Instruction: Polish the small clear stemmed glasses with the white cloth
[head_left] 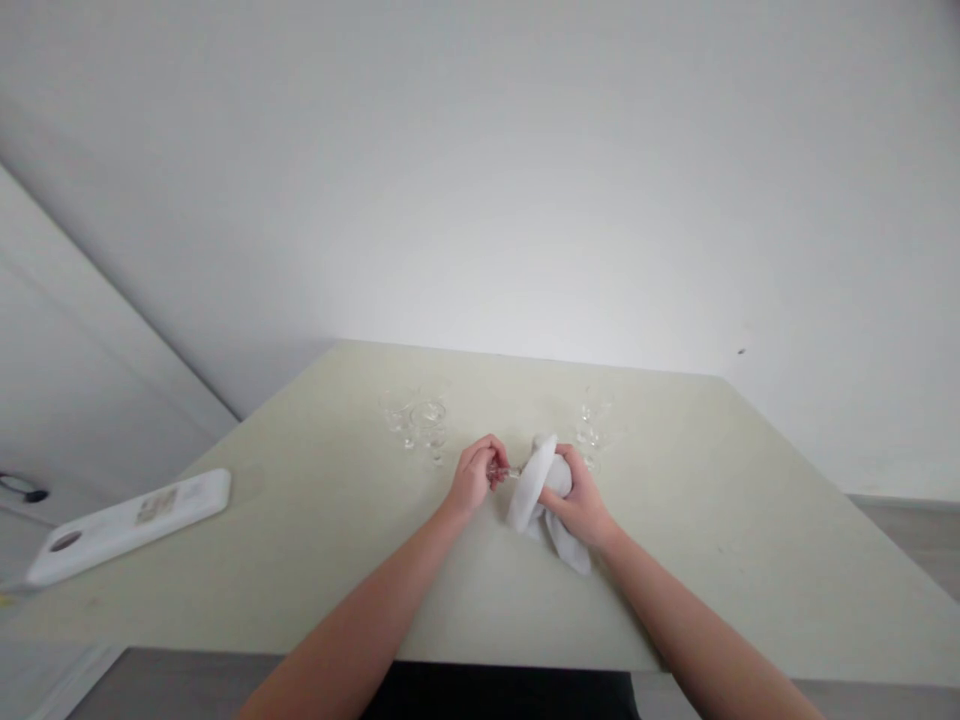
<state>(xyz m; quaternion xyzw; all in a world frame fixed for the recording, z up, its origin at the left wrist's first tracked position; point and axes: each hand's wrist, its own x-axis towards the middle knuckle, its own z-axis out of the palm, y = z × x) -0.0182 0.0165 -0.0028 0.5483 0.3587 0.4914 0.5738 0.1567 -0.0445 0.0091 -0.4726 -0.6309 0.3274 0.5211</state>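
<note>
My left hand (478,474) is closed around the foot end of a stemmed glass (512,473), which lies sideways above the table. A white cloth (534,485) is wrapped about the bowl of that glass and hides it. Through the cloth, my right hand (576,497) grips the bowl, its thumb toward me and its fingers on the far side. One end of the cloth hangs down toward the tabletop. Beyond my left hand stand several clear glasses (416,418). More clear glasses (591,425) are behind my right hand, partly covered by it.
The pale table (300,540) reaches back to a white wall (525,180). At its left edge lies a long white object (135,525) with a dark oval spot and a label. A white panel with a dark handle (24,488) is at far left.
</note>
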